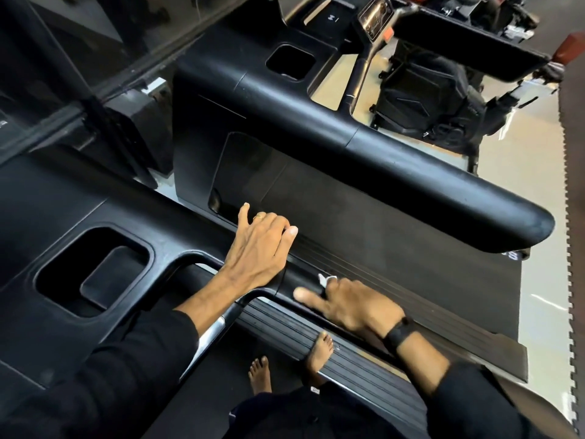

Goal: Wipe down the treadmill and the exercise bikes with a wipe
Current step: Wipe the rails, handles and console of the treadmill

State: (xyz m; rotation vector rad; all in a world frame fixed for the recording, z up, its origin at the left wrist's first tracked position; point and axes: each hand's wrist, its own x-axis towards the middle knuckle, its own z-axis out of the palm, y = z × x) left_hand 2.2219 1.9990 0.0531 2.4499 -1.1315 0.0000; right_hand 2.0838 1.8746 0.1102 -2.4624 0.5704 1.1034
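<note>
Treadmill (pixel 364 198) fills the middle of the head view, its black belt running between two thick black handrails. The left hand (pixel 259 248) lies on top of the near handrail (pixel 196 236), palm down, fingers bent over the rail's far edge and the thumb resting along its top; it grasps nothing loose. A ring (pixel 259 217) shows on one finger. The left forearm reaches in from the lower left in a black sleeve, crossing the console tray (pixel 91 270), whose deep rectangular cup recess looks bare inside.

The right hand (pixel 348 307) is lower and to the right, over the inner edge of the near side rail beside the belt. Its fingers are curled around a small white wipe (pixel 324 278), of which only a crumpled corner peeks out beyond the knuckles, and the thumb sticks out straight to the left. The hand is motion-blurred, so whether the wipe touches the surface cannot be told. A black wristband (pixel 400 334) sits on the right wrist, and the forearm comes in from the lower right.

Two bare feet (pixel 319 350) show below, one on the ribbed side rail, the other on the dark floor. A second cup recess (pixel 289 61) sits in the far console, and an exercise bike (pixel 437 90) stands beyond the far handrail.
</note>
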